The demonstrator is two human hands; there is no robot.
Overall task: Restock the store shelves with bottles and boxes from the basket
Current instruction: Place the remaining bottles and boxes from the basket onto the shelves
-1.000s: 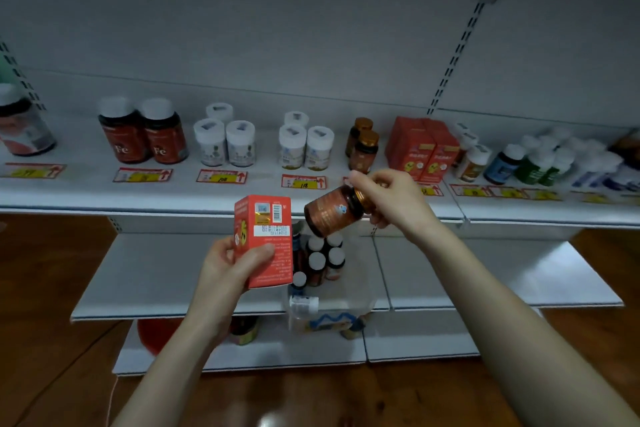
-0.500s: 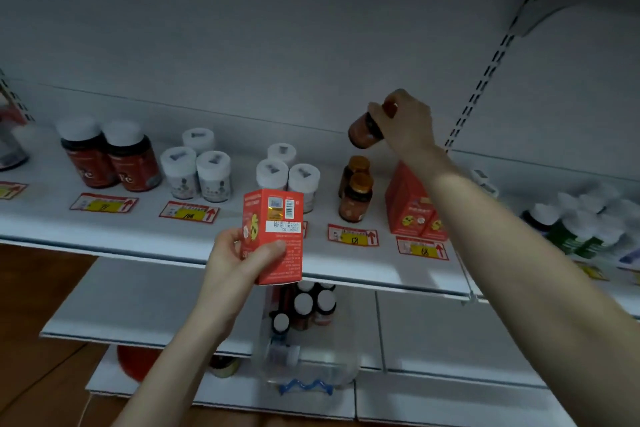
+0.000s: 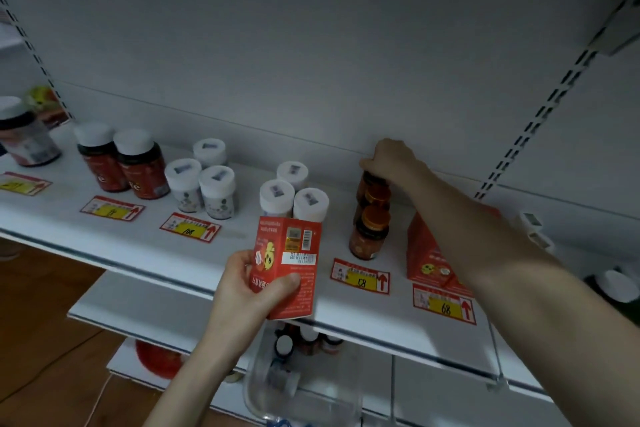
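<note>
A red cardboard box, rectangular and glossy, with a barcode sticker near its top, was held at 6 o'clock in the view by the left hand. The thumb was pressed across the front face and the fingers were wrapped behind. The box was kept in front of the shelf edge and was not set down.

At 1 o'clock from the box, the right hand was closed from above over the cap of an amber bottle. This was a round, translucent brown bottle at the back of its row on the white metal shelf. Its base was hidden, so contact with the shelf could not be judged.

Three such amber bottles were counted in a single line, the front two topped with ribbed orange caps. Toward 10 o'clock, six white-capped tubs were grouped in two triangles of three. Beyond them stood two dark red bottles with smooth white lids. Red boxes were stacked at 3 o'clock, their number unclear. Five red-and-yellow price tags were laid flat along the front. At 6 o'clock, below the shelf, a clear plastic basket with small bottles inside was seen.
</note>
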